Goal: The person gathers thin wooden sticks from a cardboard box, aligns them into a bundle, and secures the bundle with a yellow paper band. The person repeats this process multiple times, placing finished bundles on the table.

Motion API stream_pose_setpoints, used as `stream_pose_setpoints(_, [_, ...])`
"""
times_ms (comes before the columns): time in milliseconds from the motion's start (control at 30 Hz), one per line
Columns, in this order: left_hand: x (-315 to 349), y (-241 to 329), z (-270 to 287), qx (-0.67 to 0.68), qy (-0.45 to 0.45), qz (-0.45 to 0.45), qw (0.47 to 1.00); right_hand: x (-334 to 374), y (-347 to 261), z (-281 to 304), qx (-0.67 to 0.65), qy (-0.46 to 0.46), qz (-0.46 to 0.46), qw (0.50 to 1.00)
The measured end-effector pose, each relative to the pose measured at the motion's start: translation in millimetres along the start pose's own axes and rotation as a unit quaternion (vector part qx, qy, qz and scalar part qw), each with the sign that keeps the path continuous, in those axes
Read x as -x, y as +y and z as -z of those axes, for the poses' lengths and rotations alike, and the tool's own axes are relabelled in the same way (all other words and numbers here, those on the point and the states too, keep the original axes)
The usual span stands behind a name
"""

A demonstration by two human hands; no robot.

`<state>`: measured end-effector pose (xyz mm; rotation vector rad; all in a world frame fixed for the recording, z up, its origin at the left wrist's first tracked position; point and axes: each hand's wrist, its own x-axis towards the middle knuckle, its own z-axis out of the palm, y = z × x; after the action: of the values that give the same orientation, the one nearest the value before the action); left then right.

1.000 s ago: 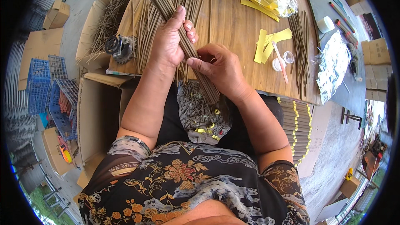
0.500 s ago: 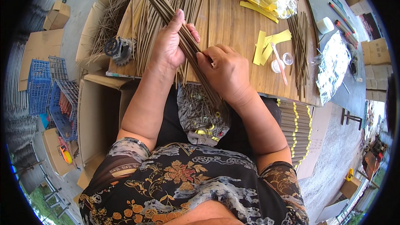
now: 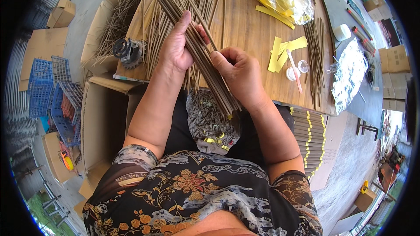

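Head view, frame centre: left hand [image 3: 176, 47] grips a slanting bundle of thin, straight, brown sticks [image 3: 210, 76] over the near edge of the brown wooden table [image 3: 240, 13]; right hand [image 3: 238, 72] pinches at its right side. Changed within the last second: one slim brown stick [image 3: 194, 14] now splays from the bundle's upper part, suggesting it is being singled out

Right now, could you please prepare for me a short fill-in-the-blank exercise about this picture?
The hand gripping the stick bundle nearer its far end is the person's ____.
The flat strips on the wooden table are coloured ____.
The openwork plastic crates are coloured ____.
The crumpled silvery sheet lies on the picture's ____ side.
Missing words: left; yellow; blue; right.
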<state>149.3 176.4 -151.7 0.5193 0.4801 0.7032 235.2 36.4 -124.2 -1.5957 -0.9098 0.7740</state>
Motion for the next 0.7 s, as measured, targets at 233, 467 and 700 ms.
stream_pose_setpoints(233, [1, 6, 6, 0.018, -0.018, 0.000, 1.000, -3, 0, 4, -0.060, -0.026, -0.029, 0.997])
stream_pose_setpoints(467, [-1, 14, 12, 0.028, 0.022, 0.010, 0.999, -7, 0, 6, -0.162, 0.019, -0.080, 0.983])
stream_pose_setpoints(700, [2, 30, 14, 0.069, -0.015, 0.003, 0.997, -43, 43, 8, 0.167, 0.125, -0.054, 0.977])
